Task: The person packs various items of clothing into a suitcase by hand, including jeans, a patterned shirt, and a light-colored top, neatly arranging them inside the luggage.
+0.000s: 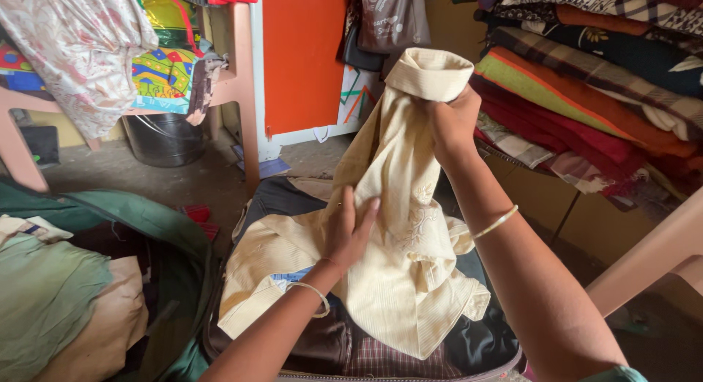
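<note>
Head cam, I'm looking down at both hands on a cream shirt (399, 228). Right hand (452, 122) is closed in a fist around the shirt just under the collar (428, 73), holding that end up high so the fabric hangs down from it. Left hand (349, 232) is open, fingers together, palm pressed flat on the shirt's mid-section lower down. Bangle (496, 222) on the right wrist, thinner one (313, 293) on the left. Shirt has fine ribbed stripes and some tone-on-tone embroidery near the front; its lower part and a sleeve lie bunched on top of an open suitcase (483, 349). Suitcase sits on the floor (183, 178) right below me, packed with dark clothes and a checked piece (388, 360) near the front edge. Left of it, touching or close, a green bag (139, 217) lies open with pale green and tan cloth (73, 309) inside. Top right, a tall stack of folded blankets (586, 82), striped and checked, reds, oranges, greens. Behind the shirt, an orange panel (302, 56) with dark bags (388, 19) hanging by it. Top left, a pink tabletop (231, 85) loaded with floral cloth (80, 52) and bright packages, a black bucket (162, 139) under it. Pink chair leg (652, 257) at right edge
</note>
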